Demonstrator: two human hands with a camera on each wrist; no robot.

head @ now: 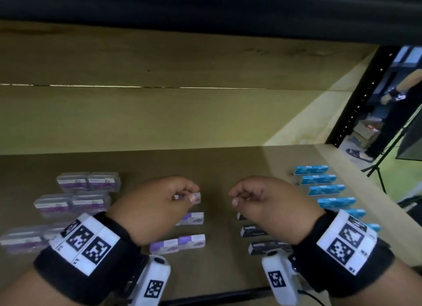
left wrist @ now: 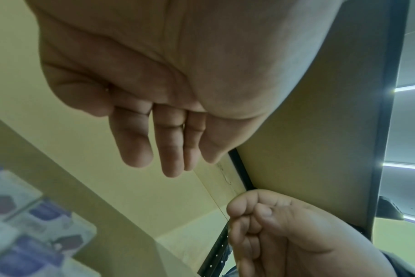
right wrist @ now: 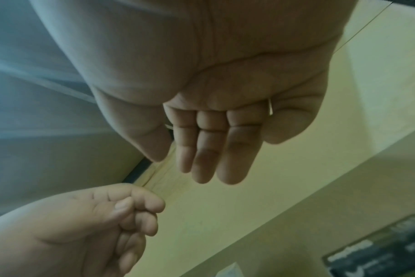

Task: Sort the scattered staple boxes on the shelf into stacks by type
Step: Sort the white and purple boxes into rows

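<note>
Above shelf (head: 217,166), left grip (head: 155,205) at small purple box (head: 197,197), hold unclear, right grip (head: 269,203) curled, empty.

Storeroom-like work space: metal rack with wooden shelf (head: 228,164) and perforated black upright (head: 356,104), staple boxes (head: 318,179) in rows, cartons (head: 363,133) on floor beyond, tripod (head: 378,168) near a standing person (head: 402,93).
</note>
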